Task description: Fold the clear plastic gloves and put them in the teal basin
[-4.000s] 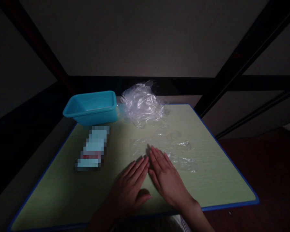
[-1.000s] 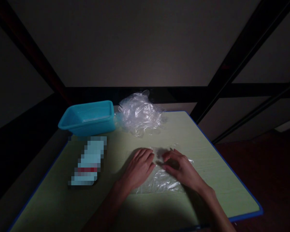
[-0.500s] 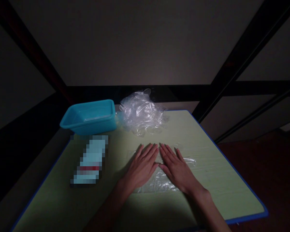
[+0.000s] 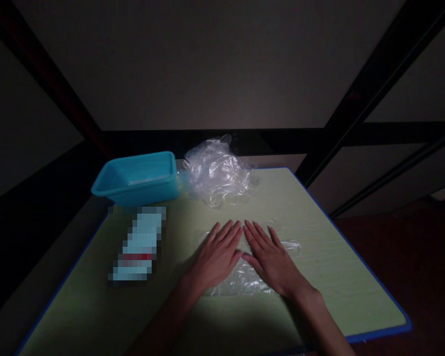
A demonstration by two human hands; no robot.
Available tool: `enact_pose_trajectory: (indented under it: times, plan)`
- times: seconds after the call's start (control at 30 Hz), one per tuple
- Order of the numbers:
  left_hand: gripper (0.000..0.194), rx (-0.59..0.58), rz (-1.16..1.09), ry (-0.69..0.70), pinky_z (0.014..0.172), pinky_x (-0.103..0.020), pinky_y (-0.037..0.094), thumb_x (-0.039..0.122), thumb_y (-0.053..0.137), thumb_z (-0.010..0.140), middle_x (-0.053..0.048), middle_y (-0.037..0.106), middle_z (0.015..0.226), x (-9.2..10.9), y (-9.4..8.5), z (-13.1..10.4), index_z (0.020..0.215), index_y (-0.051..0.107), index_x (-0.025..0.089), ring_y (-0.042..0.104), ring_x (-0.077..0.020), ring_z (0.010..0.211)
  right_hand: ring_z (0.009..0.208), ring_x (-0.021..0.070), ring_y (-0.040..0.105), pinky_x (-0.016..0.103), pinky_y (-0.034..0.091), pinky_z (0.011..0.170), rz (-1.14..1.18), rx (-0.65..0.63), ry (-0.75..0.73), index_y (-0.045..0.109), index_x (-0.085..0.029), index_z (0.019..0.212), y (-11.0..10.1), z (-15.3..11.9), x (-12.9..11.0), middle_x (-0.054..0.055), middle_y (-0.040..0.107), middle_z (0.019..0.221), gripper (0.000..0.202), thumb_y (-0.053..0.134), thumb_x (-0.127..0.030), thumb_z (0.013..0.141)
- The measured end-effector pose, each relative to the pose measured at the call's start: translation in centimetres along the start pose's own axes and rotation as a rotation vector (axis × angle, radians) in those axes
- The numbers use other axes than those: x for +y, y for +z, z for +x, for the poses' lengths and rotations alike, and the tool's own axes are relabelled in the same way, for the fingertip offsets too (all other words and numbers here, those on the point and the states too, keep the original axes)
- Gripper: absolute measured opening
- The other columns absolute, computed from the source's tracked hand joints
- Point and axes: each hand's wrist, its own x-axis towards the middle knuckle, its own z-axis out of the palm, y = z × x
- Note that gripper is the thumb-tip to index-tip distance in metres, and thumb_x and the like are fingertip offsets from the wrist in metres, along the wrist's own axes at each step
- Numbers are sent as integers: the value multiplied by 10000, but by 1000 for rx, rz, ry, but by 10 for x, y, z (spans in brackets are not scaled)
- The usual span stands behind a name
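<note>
A thin clear plastic sheet, perhaps a glove (image 4: 246, 279), lies spread on the pale green table (image 4: 337, 291). My left hand (image 4: 218, 254) rests flat on its left part, palm down, with the fingers stretched out. On its right part my right hand (image 4: 272, 257) lies flat too, the fingers a little apart. The two hands angle toward each other, their fingertips and thumbs close together. Behind them, a crumpled heap of clear plastic gloves (image 4: 218, 170) sits at the table's far edge.
At the back left stands a blue plastic basin (image 4: 152, 193). A pixelated, light blue flat object (image 4: 143, 242) lies in front of it, left of my hands. The table has a blue edge, and a dark-framed wall (image 4: 215, 69) rises behind.
Both hands stay flat on the plastic. The tips of my right hand have shifted very slightly left; otherwise little differs.
</note>
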Motion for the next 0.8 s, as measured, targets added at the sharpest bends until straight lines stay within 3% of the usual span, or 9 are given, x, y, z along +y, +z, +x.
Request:
enact_pose_trajectory:
  times: [0.37,0.6,0.8]
  plan:
    - [484,-1,-34,-13,1113,-426,208,319,315,960,-67,289,1482,0,-1,0,1395,310,107,227,-223,1370,1365,270,215,567,233,1064,-21,-29,-7,170,-202,1451,-3,-1,-1,104,238,1485,596,254,-502,944]
    - [489,-14,-10,-8,1110,-418,217,355,261,973,-48,272,1492,-1,0,0,1404,297,127,202,-208,1378,1366,256,219,560,254,1062,-27,3,-97,-77,-194,1438,-2,-18,-3,113,249,1483,701,292,-510,934]
    - [505,-18,41,-14,1113,-421,209,379,214,976,-41,267,1495,0,-1,0,1415,283,138,198,-207,1380,1357,265,242,568,290,1041,-62,8,-113,-151,-193,1423,1,-21,-3,114,250,1480,702,252,-508,942]
